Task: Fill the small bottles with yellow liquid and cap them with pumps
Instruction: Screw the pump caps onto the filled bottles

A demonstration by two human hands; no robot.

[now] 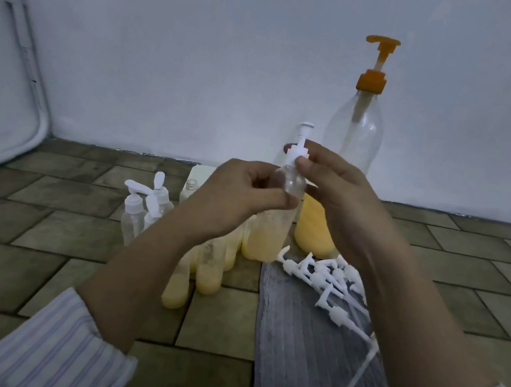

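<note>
My left hand (233,196) grips a small clear bottle (290,180) held up in front of me. Its upper part looks clear, and my hand hides its lower part. My right hand (332,193) pinches the collar of a white pump (300,143) that sits on the bottle's neck. Below my hands stand several small bottles with yellow liquid (209,270) and no caps. A larger bottle with yellow liquid (264,239) stands behind them. Several loose white pumps (330,281) lie on a grey striped cloth (314,357) to the right.
A tall clear bottle with an orange pump (356,136) and yellow liquid at its bottom stands by the wall. Two clear small bottles with white pumps (142,207) stand at the left. A pale container (196,179) sits behind. The floor is tiled.
</note>
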